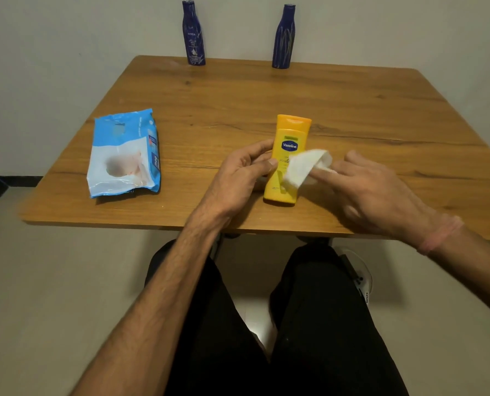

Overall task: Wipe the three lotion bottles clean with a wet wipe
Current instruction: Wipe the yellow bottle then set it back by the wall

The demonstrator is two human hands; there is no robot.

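Yellow bottle point(289, 158) upright (white wipe point(306, 167) against it).

Hidden, blurred and cut-off parts

The white wipe point(303, 167) covers the lower label of the yellow bottle point(290, 138), and the left hand point(242, 170) hides its left edge. The right hand point(372, 192) is motion-blurred, its fingertips lost under the wipe. Small print on the left blue bottle point(193, 35) is unreadable. The table point(352, 110) runs off the right edge.
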